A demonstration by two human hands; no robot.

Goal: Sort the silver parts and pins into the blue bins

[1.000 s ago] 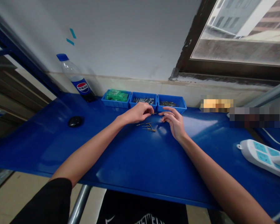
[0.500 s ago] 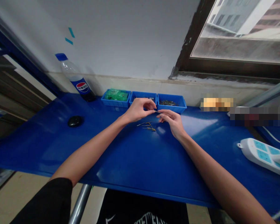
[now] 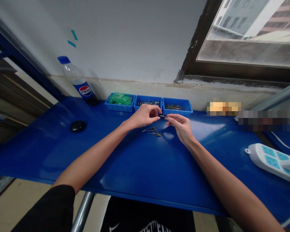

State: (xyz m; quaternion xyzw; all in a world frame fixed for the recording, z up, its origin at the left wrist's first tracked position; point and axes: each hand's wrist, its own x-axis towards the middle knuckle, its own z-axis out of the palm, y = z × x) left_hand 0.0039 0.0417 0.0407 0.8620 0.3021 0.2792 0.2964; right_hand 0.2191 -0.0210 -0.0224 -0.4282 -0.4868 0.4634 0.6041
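Above the blue table, my right hand [image 3: 181, 125] pinches a thin metal pin [image 3: 163, 116], part brass-coloured, between thumb and fingertips. The pin points left, toward my left hand [image 3: 146, 115]. That hand's thumb and index finger curve apart around the pin's left end, with a gap between them. Whether they touch the pin is too small to tell. Below the hands, several similar thin pins [image 3: 154, 130] lie loosely together on the table. Behind my hands stand a blue bin of thin metal pieces [image 3: 175, 107] and a blue bin of grey pieces [image 3: 148, 103], partly covered by my left hand.
A third blue bin [image 3: 120, 107] holds green packets. To its left stand a cola bottle [image 3: 85, 89] and a round black object [image 3: 77, 126]. On the right lies a white power strip [image 3: 268, 161]. A wall and window frame [image 3: 232, 71] rise behind the table [image 3: 145, 167].
My left thumb and index finger have parted from the pin, which now shows more fully between the hands. My right hand still holds it, shifted slightly right.
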